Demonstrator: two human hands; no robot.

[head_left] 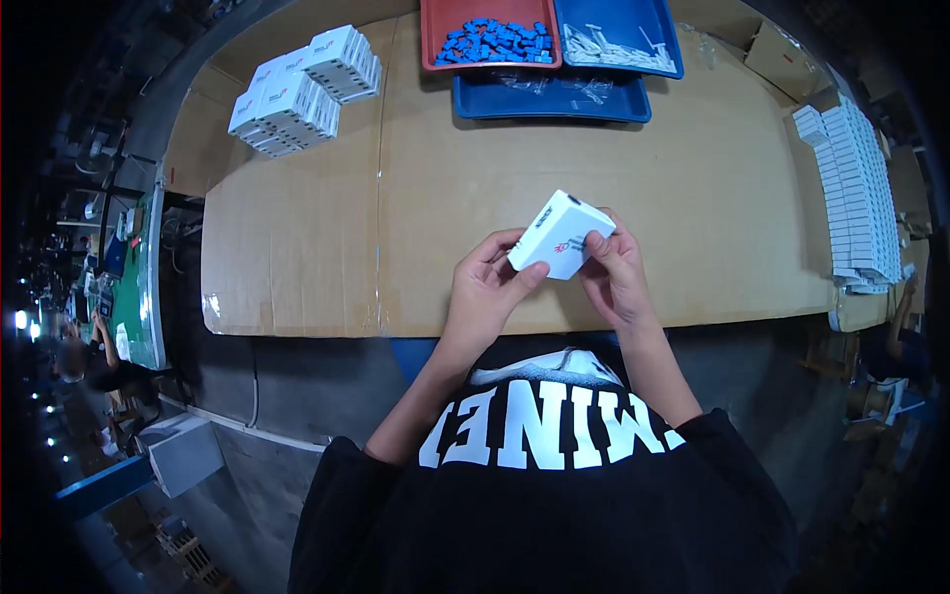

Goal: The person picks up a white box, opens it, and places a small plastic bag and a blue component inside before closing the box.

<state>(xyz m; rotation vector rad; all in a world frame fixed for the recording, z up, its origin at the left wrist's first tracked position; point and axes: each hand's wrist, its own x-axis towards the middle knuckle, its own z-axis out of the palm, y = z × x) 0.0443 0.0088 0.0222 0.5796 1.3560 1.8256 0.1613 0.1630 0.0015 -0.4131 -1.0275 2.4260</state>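
Note:
A small white box (562, 238) with printed markings is held tilted above the front part of the cardboard-covered table (455, 198). My left hand (491, 280) grips its lower left side, the thumb lying on the printed face. On the right side my right hand (616, 269) holds it too, with the thumb pressed on the same face. Dark print or slots show along the box's narrow edge. The fingers behind the box are partly hidden.
Stacked white boxes (282, 104) stand at the back left, and long rows of them (853, 188) at the right edge. At the back are a red tray (427, 45) of blue pieces, a blue tray (676, 54) of white pieces, and another blue tray (554, 111). People sit at both sides.

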